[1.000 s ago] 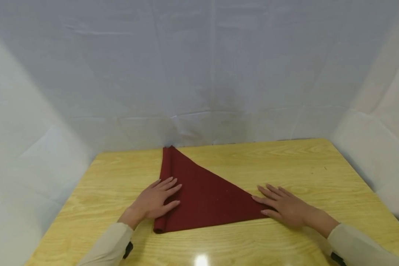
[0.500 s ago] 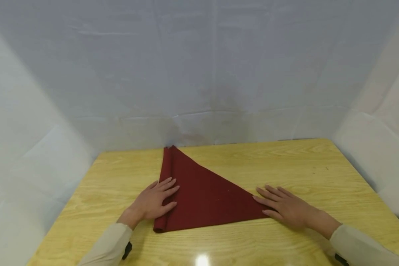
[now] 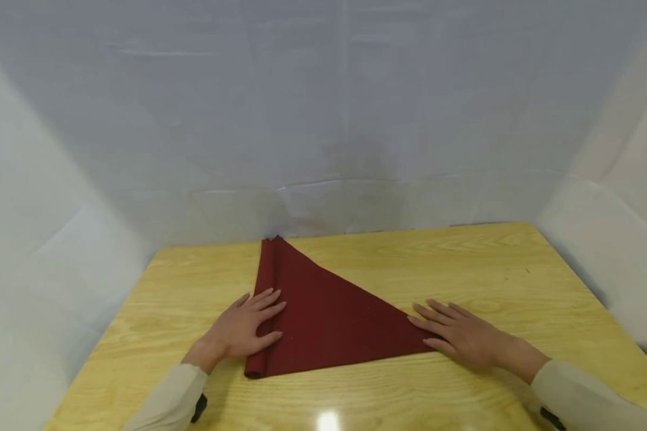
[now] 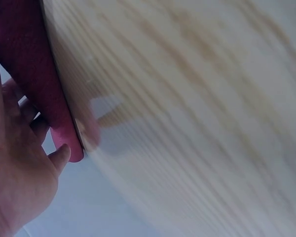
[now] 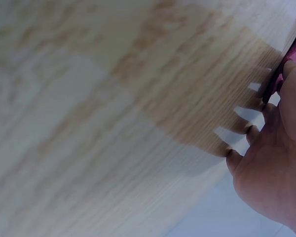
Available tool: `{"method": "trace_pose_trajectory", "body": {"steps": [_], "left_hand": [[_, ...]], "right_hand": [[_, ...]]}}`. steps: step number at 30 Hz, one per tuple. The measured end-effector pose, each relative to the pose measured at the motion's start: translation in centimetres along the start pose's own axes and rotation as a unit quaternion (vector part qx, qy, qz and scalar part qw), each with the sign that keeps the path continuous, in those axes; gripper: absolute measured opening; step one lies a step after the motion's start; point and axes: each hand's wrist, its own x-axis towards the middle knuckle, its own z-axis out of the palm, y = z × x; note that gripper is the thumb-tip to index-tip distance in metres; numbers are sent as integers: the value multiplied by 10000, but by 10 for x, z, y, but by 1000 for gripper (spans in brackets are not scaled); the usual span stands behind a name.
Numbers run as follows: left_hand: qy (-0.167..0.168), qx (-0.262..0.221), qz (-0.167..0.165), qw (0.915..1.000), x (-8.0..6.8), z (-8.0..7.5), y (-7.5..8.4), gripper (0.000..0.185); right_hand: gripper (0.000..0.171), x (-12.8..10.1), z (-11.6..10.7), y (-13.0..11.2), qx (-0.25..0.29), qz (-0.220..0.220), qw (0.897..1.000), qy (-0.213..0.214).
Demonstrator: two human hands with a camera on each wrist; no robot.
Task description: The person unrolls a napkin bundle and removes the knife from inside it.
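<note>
A dark red cloth [image 3: 331, 323] lies on the wooden table as a rough triangle, its left side turned into a narrow roll [image 3: 267, 263] running front to back. My left hand [image 3: 239, 329] rests across the roll with fingers spread, tips reaching onto the flat part. In the left wrist view the left hand [image 4: 27, 177] lies along the red roll [image 4: 64, 126], thumb low near its end. At the cloth's right corner my right hand [image 3: 466, 338] lies with spread fingers, index finger and thumb on the cloth. The right wrist view shows the right hand [image 5: 281, 158] touching the tabletop beyond the cloth's edge.
The light wood table [image 3: 463, 263] reaches back to a grey-white sheet [image 3: 356, 120] hanging as a wall. Pale sheets [image 3: 48, 197] also stand at both sides. A bright light reflection sits near the table's front.
My left hand has slid slightly to the left, and the cloth's rolled side has shifted a little the same way. My right hand has stayed in about the same place.
</note>
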Motion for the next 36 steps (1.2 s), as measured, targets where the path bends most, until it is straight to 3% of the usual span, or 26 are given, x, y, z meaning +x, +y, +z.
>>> {"method": "trace_pose_trajectory", "body": {"steps": [8, 15, 23, 29, 36], "left_hand": [[216, -44, 77, 9997, -9, 0, -8, 61], [490, 240, 109, 9985, -20, -2, -15, 60], [543, 283, -33, 9981, -30, -10, -20, 59], [838, 245, -68, 9962, -40, -11, -27, 56], [645, 299, -292, 9970, -56, -9, -36, 57]], "right_hand": [[49, 1, 3, 0, 146, 2, 9999, 24], [49, 2, 1, -2, 247, 4, 9997, 3], [48, 1, -1, -3, 348, 25, 9994, 42], [47, 0, 1, 0, 392, -46, 9990, 193], [49, 0, -1, 0, 482, 78, 9988, -48]]}}
